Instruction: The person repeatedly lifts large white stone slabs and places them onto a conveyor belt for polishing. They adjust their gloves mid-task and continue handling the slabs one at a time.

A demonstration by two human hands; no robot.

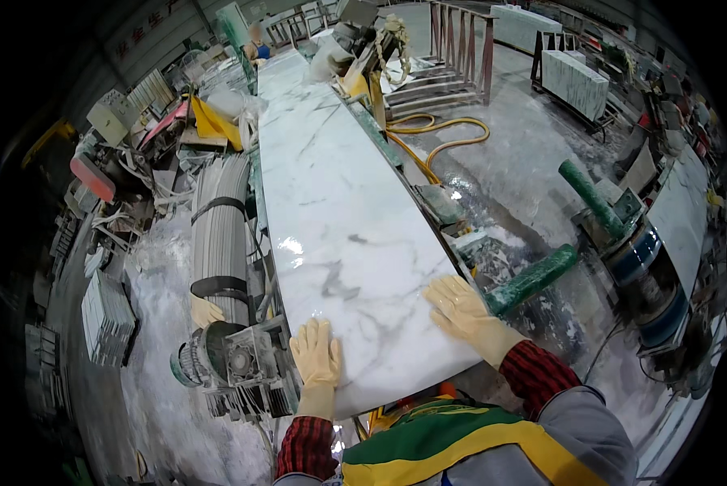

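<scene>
Person's L hand (pixel 316 354) & R hand (pixel 463 311), both gloved, lie palm-down on the near end of a white slab (pixel 355 219), fingers straight & slightly spread, L near its L edge, R near its R. Slab runs lengthwise away from the person. Motor (pixel 243 360) L of L hand, w/ strapped bundle (pixel 220 255) beyond. Green roller (pixel 534 280) R of R hand; yellow hose (pixel 466 142) on floor farther off.
</scene>
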